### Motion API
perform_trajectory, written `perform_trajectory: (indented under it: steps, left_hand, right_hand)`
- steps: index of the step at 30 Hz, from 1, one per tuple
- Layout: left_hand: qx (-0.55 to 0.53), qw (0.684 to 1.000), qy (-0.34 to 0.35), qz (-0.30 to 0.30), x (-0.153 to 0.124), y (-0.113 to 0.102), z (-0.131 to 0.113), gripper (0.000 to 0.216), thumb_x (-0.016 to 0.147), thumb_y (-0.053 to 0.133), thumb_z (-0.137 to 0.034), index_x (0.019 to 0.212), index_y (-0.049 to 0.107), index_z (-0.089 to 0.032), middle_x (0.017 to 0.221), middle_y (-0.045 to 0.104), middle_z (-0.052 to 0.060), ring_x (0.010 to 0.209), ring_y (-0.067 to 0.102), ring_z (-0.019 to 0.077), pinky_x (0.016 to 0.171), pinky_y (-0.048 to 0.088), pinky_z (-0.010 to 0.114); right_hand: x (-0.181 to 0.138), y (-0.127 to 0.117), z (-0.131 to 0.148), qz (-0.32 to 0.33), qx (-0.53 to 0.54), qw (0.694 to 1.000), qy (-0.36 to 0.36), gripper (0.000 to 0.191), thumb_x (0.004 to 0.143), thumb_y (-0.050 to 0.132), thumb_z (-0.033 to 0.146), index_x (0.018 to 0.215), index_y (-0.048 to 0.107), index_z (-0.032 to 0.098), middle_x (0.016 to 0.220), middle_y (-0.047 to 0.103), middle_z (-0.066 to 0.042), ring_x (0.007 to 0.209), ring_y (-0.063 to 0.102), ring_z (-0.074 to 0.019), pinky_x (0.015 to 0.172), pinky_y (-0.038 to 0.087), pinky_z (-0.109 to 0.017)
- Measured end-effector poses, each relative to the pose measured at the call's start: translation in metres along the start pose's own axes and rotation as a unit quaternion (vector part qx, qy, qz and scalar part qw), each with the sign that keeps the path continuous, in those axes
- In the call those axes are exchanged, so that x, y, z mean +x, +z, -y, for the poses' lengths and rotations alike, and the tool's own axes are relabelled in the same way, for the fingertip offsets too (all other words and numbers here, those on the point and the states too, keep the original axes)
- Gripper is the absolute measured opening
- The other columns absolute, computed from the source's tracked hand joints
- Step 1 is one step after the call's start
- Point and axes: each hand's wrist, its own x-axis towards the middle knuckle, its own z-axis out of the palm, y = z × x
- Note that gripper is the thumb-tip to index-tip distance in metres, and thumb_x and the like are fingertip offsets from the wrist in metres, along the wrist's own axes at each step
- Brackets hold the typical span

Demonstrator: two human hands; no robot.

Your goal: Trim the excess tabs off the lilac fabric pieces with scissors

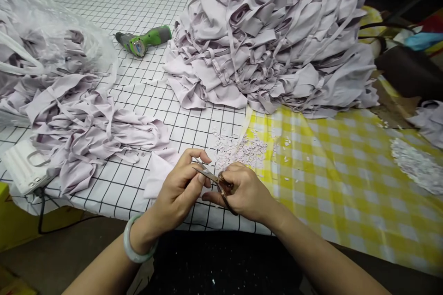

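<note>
Our two hands meet low over the near edge of the counter [194, 124], working with a small pair of scissors [211, 176]. Our right hand [247, 191] is closed around the dark handles, its thumb lying along the near side, and the blades point away to the left. Our left hand [183, 189] is half curled, with thumb and fingertips drawn together at the blades; whether they pinch the metal itself or some tiny scrap, we cannot quite tell from this angle. A pale green bangle [127, 239] circles our left wrist.

Just beyond the scissors we have a scatter of pale clippings [238, 150], spread across the line where the white grid-patterned cloth [138, 94] meets the yellow checked cloth [332, 166]. Behind them rises a big heap of pale lilac fabric pieces [277, 46]. To our left lies a smaller pile of the same fabric [93, 124], against a clear plastic bag [93, 18] holding more. A green and grey tool [152, 39] rests between bag and heap. Near the left edge sits a white device [26, 166] with a dark cord [42, 212]. Far to the right is another mound of clippings [417, 163].
</note>
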Motion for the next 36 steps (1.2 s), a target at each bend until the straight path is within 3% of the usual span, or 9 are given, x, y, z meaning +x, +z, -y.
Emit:
perform_trajectory:
  steps: [9,12,15,20,23,26,29,32,36]
  left_hand:
    - [-0.04,0.995,-0.025,0.093,0.029,0.031,0.015,0.03,0.102,0.043,-0.022,0.078,0.061,-0.019,0.105,0.058,0.01,0.108,0.055,0.0216,0.09,0.049,0.035]
    - [-0.02,0.995,-0.029,0.091,0.025,0.019,0.01,0.032,0.102,0.043,-0.022,0.075,0.059,-0.019,0.103,0.06,0.01,0.109,0.056,0.0223,0.087,0.05,0.035]
    - [0.104,0.994,-0.022,0.039,0.005,-0.01,0.007,0.032,0.101,0.043,-0.021,0.071,0.055,-0.019,0.097,0.061,0.01,0.107,0.058,0.0235,0.085,0.05,0.036]
    - [0.393,0.901,-0.095,-0.156,-0.068,-0.045,0.032,0.02,0.088,0.064,-0.033,0.102,0.06,-0.019,0.124,0.058,0.017,0.117,0.056,0.0339,0.099,0.048,0.054]
    - [0.326,0.928,-0.122,-0.131,-0.1,-0.039,0.052,0.045,0.085,0.062,-0.03,0.129,0.055,-0.022,0.126,0.062,0.016,0.118,0.061,0.0338,0.095,0.056,0.049]
    - [0.239,0.954,-0.115,-0.136,-0.073,-0.034,0.054,0.038,0.083,0.057,-0.022,0.121,0.061,-0.023,0.106,0.07,0.01,0.098,0.07,0.0296,0.083,0.061,0.042]
    - [0.167,0.975,-0.056,-0.133,0.017,-0.04,0.018,0.033,0.085,0.059,-0.018,0.117,0.061,-0.024,0.101,0.07,0.006,0.091,0.07,0.0245,0.079,0.06,0.037]
    - [0.032,0.976,0.085,-0.196,0.123,-0.043,-0.021,0.038,0.092,0.06,-0.023,0.129,0.05,-0.023,0.12,0.064,0.01,0.103,0.068,0.0218,0.088,0.058,0.036]
    - [0.125,0.957,0.039,-0.261,0.177,-0.035,0.003,0.036,0.097,0.051,-0.021,0.132,0.046,-0.021,0.128,0.058,0.015,0.103,0.068,0.0203,0.088,0.058,0.037]
  right_hand:
    - [-0.044,-0.012,-0.031,-0.079,0.015,0.977,0.196,0.067,0.079,0.065,0.074,0.049,0.037,0.02,0.046,0.037,0.005,0.045,0.033,-0.0087,0.046,0.029,-0.025]
    - [-0.051,-0.032,-0.033,-0.09,-0.012,0.968,0.236,0.053,0.077,0.069,0.07,0.063,0.053,0.021,0.054,0.049,0.003,0.048,0.044,-0.0122,0.045,0.036,-0.026]
    - [-0.041,-0.041,-0.025,-0.086,-0.049,0.982,0.162,0.046,0.078,0.072,0.062,0.093,0.064,0.02,0.088,0.067,-0.008,0.081,0.065,-0.0256,0.072,0.056,-0.041]
    - [-0.004,0.024,0.008,0.041,0.028,0.997,0.058,0.064,0.074,0.08,0.041,0.127,0.054,0.018,0.132,0.059,-0.018,0.127,0.054,-0.0372,0.103,0.05,-0.056]
    - [0.008,0.078,0.023,0.036,0.082,0.996,-0.015,0.055,0.07,0.068,0.011,0.122,0.051,0.019,0.122,0.063,-0.013,0.117,0.06,-0.0295,0.1,0.053,-0.047]
    - [0.031,0.088,0.026,-0.005,0.115,0.993,-0.039,0.036,0.061,0.055,0.0,0.088,0.05,0.022,0.089,0.063,-0.001,0.082,0.063,-0.0193,0.073,0.056,-0.033]
    - [0.079,0.028,0.036,-0.084,0.147,0.984,-0.061,0.027,0.068,0.055,0.003,0.084,0.047,0.023,0.082,0.06,0.002,0.074,0.059,-0.016,0.066,0.053,-0.029]
    - [0.143,-0.078,0.056,-0.229,0.075,0.969,-0.049,0.02,0.08,0.061,0.011,0.094,0.05,0.021,0.089,0.063,-0.002,0.077,0.062,-0.0159,0.068,0.052,-0.03]
    - [0.208,-0.181,0.051,-0.409,-0.105,0.906,0.005,0.036,0.08,0.075,0.03,0.104,0.051,0.017,0.117,0.062,-0.017,0.109,0.059,-0.0258,0.09,0.044,-0.042]
